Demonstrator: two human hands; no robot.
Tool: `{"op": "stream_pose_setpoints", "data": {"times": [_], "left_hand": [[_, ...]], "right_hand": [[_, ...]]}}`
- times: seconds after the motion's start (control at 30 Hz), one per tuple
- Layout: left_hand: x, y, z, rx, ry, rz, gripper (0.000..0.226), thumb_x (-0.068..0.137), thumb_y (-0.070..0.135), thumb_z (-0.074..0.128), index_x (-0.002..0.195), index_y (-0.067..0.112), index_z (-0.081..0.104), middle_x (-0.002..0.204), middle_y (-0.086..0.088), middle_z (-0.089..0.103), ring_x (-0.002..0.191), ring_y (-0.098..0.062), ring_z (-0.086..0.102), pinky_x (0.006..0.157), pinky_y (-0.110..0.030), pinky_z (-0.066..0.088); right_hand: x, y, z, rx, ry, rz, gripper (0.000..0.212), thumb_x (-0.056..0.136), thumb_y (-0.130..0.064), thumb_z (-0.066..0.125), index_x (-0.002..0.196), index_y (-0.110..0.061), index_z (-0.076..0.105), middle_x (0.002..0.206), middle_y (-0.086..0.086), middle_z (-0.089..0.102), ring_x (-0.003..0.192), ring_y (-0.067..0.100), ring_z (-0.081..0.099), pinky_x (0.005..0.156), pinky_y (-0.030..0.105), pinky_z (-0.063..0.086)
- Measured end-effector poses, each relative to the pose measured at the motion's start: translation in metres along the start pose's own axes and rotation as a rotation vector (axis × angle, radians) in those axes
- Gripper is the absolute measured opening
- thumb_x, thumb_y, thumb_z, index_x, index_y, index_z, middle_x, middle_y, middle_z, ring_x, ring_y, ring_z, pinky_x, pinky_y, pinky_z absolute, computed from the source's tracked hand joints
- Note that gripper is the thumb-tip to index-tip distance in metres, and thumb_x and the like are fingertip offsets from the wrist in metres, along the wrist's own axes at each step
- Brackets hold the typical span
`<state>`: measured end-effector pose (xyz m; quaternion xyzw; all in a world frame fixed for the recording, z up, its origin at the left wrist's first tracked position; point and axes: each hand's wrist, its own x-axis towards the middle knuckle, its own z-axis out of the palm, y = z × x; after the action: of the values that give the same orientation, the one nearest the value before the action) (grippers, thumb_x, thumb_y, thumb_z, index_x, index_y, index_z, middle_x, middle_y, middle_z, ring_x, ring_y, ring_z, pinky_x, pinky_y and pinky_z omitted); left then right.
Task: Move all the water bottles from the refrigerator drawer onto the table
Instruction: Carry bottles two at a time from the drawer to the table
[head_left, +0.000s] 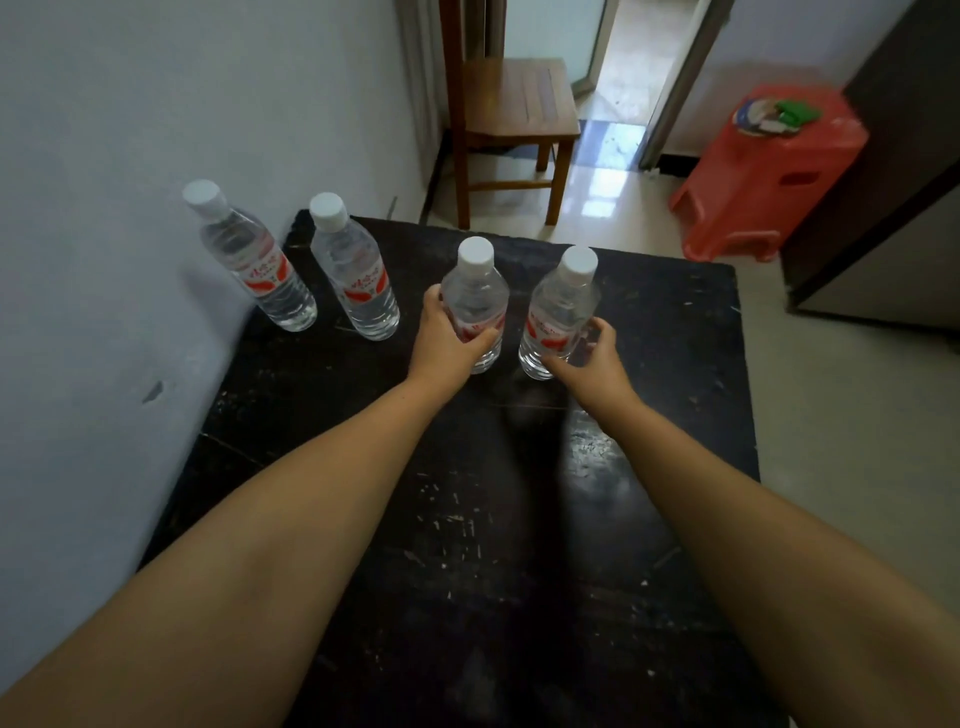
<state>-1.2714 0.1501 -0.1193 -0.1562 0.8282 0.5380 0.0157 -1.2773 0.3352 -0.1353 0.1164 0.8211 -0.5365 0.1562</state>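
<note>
Several clear water bottles with white caps and red-and-white labels stand upright on the scuffed black table (519, 519). Two of them stand free at the far left by the wall, one (249, 260) nearest the wall and one (356, 275) just right of it. My left hand (447, 338) is wrapped around the lower half of a third bottle (475, 291), whose base rests on the table. My right hand (592, 358) curls around the lower right side of a fourth bottle (558, 306), fingers touching it. The refrigerator drawer is out of view.
A pale wall runs along the table's left side. Beyond the far edge stand a wooden chair (514, 114) and a red plastic stool (763, 166) with small items on top. A dark cabinet (883, 182) rises at the right, across a strip of tiled floor.
</note>
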Motion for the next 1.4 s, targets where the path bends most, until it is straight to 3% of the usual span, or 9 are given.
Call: {"op": "stream_pose_setpoints", "data": {"times": [0.17, 0.37, 0.6, 0.77, 1.17, 1.4], "left_hand": [[-0.031, -0.006, -0.011, 0.116, -0.024, -0.205, 0.097, 0.081, 0.024, 0.073, 0.152, 0.024, 0.007, 0.156, -0.012, 0.022, 0.142, -0.027, 0.029, 0.113, -0.041, 0.030], [-0.097, -0.017, -0.018, 0.235, -0.016, -0.318, 0.082, 0.086, 0.028, 0.068, 0.150, 0.021, 0.017, 0.149, -0.014, 0.034, 0.134, -0.028, 0.040, 0.109, -0.041, 0.039], [-0.186, -0.031, -0.033, 0.452, -0.027, -0.333, 0.066, 0.089, 0.030, 0.063, 0.145, 0.021, 0.031, 0.142, -0.009, 0.043, 0.122, -0.025, 0.052, 0.093, -0.034, 0.047], [-0.265, -0.065, -0.060, 0.613, 0.043, -0.443, 0.056, 0.090, 0.031, 0.062, 0.140, 0.019, 0.040, 0.134, -0.006, 0.049, 0.114, -0.022, 0.056, 0.092, -0.036, 0.051], [-0.411, -0.125, -0.124, 0.506, 0.149, -0.563, 0.038, 0.091, 0.029, 0.058, 0.125, 0.011, 0.053, 0.121, -0.010, 0.058, 0.105, -0.025, 0.059, 0.090, -0.038, 0.051], [-0.545, -0.172, -0.154, 0.460, 0.220, -0.703, 0.040, 0.091, 0.028, 0.057, 0.126, 0.008, 0.054, 0.130, -0.014, 0.055, 0.116, -0.030, 0.054, 0.093, -0.034, 0.044]], "right_hand": [[-0.029, -0.006, -0.018, -0.113, -0.002, -0.011, 0.086, 0.085, -0.028, 0.072, 0.150, -0.018, 0.017, 0.150, 0.012, 0.032, 0.134, 0.028, 0.040, 0.101, 0.032, 0.037], [-0.075, -0.009, -0.034, -0.363, -0.112, -0.021, 0.074, 0.090, -0.027, 0.065, 0.149, -0.015, 0.022, 0.149, 0.019, 0.030, 0.132, 0.034, 0.042, 0.103, 0.037, 0.039], [-0.129, 0.003, -0.018, -0.766, -0.351, -0.192, 0.052, 0.093, -0.027, 0.058, 0.140, -0.008, 0.043, 0.139, 0.017, 0.046, 0.123, 0.032, 0.051, 0.097, 0.033, 0.042], [-0.178, 0.009, 0.024, -0.997, -0.560, -0.340, 0.044, 0.093, -0.025, 0.056, 0.133, -0.008, 0.048, 0.132, 0.016, 0.050, 0.119, 0.031, 0.052, 0.099, 0.038, 0.044], [-0.281, 0.020, 0.118, -1.327, -0.774, -0.624, 0.031, 0.091, -0.023, 0.054, 0.119, -0.009, 0.056, 0.123, 0.013, 0.058, 0.112, 0.031, 0.057, 0.090, 0.035, 0.048], [-0.384, 0.047, 0.180, -1.457, -0.984, -0.724, 0.028, 0.092, -0.019, 0.055, 0.119, -0.010, 0.056, 0.116, 0.011, 0.059, 0.103, 0.027, 0.058, 0.085, 0.035, 0.049]]}}
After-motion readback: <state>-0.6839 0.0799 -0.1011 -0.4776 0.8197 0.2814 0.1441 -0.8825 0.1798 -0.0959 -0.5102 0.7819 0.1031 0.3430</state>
